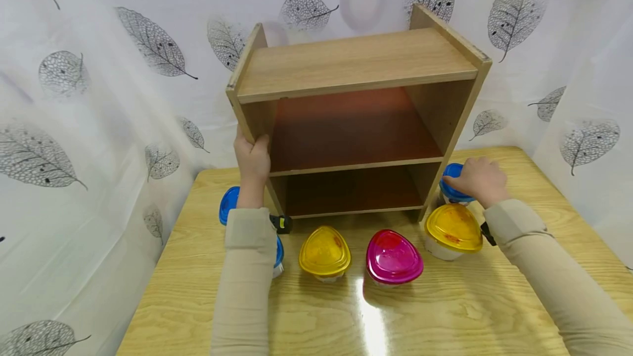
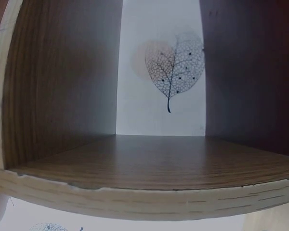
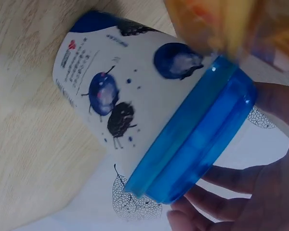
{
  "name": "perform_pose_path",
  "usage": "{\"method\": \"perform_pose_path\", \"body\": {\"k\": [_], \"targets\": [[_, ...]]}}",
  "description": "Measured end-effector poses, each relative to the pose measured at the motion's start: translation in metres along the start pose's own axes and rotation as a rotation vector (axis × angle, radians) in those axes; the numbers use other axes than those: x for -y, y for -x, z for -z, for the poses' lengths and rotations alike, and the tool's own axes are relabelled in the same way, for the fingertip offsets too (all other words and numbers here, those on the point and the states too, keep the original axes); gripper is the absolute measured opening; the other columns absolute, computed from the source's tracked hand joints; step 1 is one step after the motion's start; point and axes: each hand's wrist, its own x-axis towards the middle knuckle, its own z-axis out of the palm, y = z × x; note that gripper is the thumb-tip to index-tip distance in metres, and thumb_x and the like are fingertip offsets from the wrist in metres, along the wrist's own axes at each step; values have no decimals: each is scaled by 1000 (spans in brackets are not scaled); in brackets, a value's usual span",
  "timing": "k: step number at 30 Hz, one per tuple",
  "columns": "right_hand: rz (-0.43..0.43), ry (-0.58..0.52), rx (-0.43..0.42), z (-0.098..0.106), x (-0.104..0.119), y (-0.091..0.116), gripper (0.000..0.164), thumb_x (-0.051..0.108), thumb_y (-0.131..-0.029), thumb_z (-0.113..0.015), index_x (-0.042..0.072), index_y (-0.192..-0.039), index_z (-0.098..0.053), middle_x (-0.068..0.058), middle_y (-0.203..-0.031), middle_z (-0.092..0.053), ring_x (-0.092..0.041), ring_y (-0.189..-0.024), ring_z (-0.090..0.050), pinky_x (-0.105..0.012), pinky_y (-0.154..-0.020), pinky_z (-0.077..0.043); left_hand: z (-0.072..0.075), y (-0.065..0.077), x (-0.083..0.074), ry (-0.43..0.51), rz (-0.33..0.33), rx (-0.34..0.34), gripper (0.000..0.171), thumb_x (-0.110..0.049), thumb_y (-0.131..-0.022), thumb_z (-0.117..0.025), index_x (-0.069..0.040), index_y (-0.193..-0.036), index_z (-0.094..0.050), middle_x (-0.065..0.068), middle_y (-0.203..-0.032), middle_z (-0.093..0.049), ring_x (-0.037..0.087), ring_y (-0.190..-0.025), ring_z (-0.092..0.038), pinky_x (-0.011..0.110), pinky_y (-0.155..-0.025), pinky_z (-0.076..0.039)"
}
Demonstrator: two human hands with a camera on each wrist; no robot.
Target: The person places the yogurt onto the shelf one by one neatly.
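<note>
My left hand [image 1: 253, 159] grips the left side panel of a wooden shelf unit [image 1: 356, 65], thumb at its front edge. In the left wrist view, the shelf's inner boards [image 2: 159, 161] fill the picture, and only a bit of the hand shows at the lower left. My right hand [image 1: 481, 180] holds a tub with a blue lid [image 1: 454, 172] beside the shelf's right side. In the right wrist view, its fingers [image 3: 221, 202] curl about the lid of this white tub [image 3: 130, 91], printed with blueberries.
Before the shelf stand a yellow-lidded tub [image 1: 325, 251], a pink-lidded tub [image 1: 394, 257] and, farther right, another yellow-lidded tub [image 1: 454, 228]. Two blue-lidded tubs, one at the left [image 1: 228, 204], are partly behind my left arm. A leaf-patterned curtain [image 1: 123, 98] surrounds the wooden table [image 1: 316, 323].
</note>
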Motion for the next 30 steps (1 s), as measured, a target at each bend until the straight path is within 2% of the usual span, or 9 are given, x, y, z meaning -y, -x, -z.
{"method": "perform_pose_path", "body": {"k": [4,13,15,18,20,22,24,27,30], "targets": [[16,-38,33,2,-2,-2,67,50,-74,-59,-13,-94,-51,-32,-85,-48,-47,-79,-41,-50,-51,-44,0,-3,7,11,-11,-12,50,10,-76,-39,5,-125,-40,21,-118,-49,28,-109,-46,31,-92,-37],[92,-77,88,5,-3,-3,66,34,-74,-57,-16,-113,-43,-38,-104,-40,-51,-90,-36,-60,-67,-40,0,-3,7,-25,-38,-50,47,8,-73,-40,7,-120,-44,22,-111,-53,25,-102,-50,30,-88,-39],[88,-80,91,5,-4,-3,70,37,-76,-55,-16,-119,-38,-39,-109,-36,-53,-94,-33,-61,-71,-38,0,-2,7,-24,-32,-46,47,8,-74,-40,7,-121,-43,21,-112,-52,25,-103,-50,30,-89,-39],[57,-77,52,3,-3,-2,77,46,-80,-50,-16,-121,-34,-41,-112,-33,-53,-97,-31,-62,-71,-37,0,-3,7,-25,-17,-35,48,8,-75,-40,6,-123,-42,20,-115,-51,25,-106,-49,30,-90,-38],[28,-67,19,2,-4,-2,82,54,-80,-47,-16,-118,-34,-41,-109,-32,-53,-96,-31,-62,-70,-37,0,-3,6,-19,-7,-24,48,9,-76,-40,5,-124,-41,20,-117,-50,25,-107,-48,30,-91,-37],[2,-51,-17,-1,-3,-1,85,60,-78,-45,-17,-113,-35,-41,-104,-34,-51,-92,-33,-62,-67,-38,-1,0,-1,-22,-2,-18,48,10,-76,-39,7,-124,-40,22,-118,-49,28,-109,-47,31,-92,-37],[-14,-36,-25,-3,-4,-2,91,67,-76,-42,-18,-109,-36,-41,-101,-34,-50,-90,-33,-61,-67,-38,-1,0,-1,-18,-5,-17,48,10,-76,-39,7,-124,-40,23,-118,-49,29,-109,-47,31,-92,-37],[-20,-15,-20,-5,-5,-2,92,68,-74,-42,-18,-105,-38,-40,-98,-35,-51,-88,-33,-60,-66,-39,-1,0,0,-25,-11,-24,48,9,-75,-39,8,-123,-41,22,-117,-50,28,-108,-47,31,-92,-37],[-12,-1,0,-6,-7,-2,90,65,-75,-46,-20,-104,-38,-41,-96,-35,-51,-86,-34,-59,-65,-40,-1,-3,8,-28,-21,-38,48,8,-74,-40,6,-122,-43,20,-115,-51,25,-106,-48,30,-91,-38]]}}
